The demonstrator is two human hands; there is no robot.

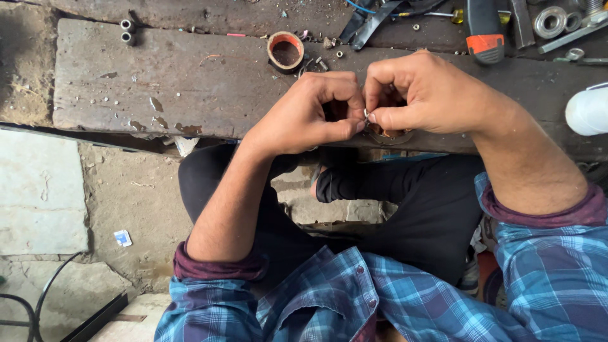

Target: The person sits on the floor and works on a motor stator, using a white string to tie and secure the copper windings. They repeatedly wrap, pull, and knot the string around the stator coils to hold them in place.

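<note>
My left hand (313, 114) and my right hand (421, 92) are curled together over the near edge of a worn wooden plank (158, 82). Thumbs and forefingers of both pinch a tiny shiny metal part (366, 114) between them. Most of the part is hidden by my fingers. A round brownish metal piece (389, 136) lies on the plank just under my right hand, partly covered.
A roll of brown tape (285, 50) stands behind my hands. Two short metal tubes (126, 31) sit far left. An orange-and-black tool (484, 28), metal rings (550, 21) and loose nuts lie top right. A white container (588, 111) is at the right edge. Cables (31, 304) run bottom left.
</note>
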